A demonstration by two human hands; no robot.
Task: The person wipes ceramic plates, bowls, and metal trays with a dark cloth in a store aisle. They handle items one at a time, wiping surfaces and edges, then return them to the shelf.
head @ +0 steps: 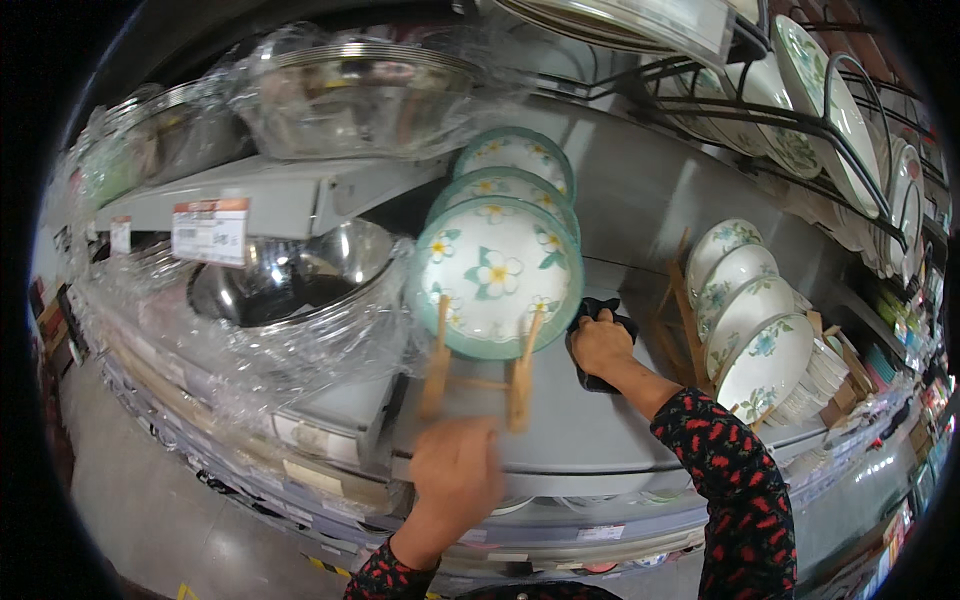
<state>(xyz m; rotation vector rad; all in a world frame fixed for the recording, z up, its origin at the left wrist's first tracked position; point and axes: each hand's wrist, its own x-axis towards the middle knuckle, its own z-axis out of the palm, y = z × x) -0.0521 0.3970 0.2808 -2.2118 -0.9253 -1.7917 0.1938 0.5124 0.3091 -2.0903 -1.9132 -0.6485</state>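
Observation:
My right hand (602,346) grips a black cloth (592,381) against the grey metal shelf (559,442). Just left of it, green-rimmed plates with white flowers (491,281) stand upright in a wooden plate rack (480,384). My left hand (456,469) is blurred, above the shelf's front edge and close to the rack's front end. Its fingers look curled, but whether it touches or holds anything cannot be made out. To the right, several white floral plates (765,367) lean in another wooden rack (686,322).
Stainless steel basins (367,97) in clear plastic wrap sit on the upper left shelf, and another steel basin (300,277) lies below. A black wire rack (795,116) of plates overhangs the upper right. A price tag (210,231) hangs from the upper left shelf.

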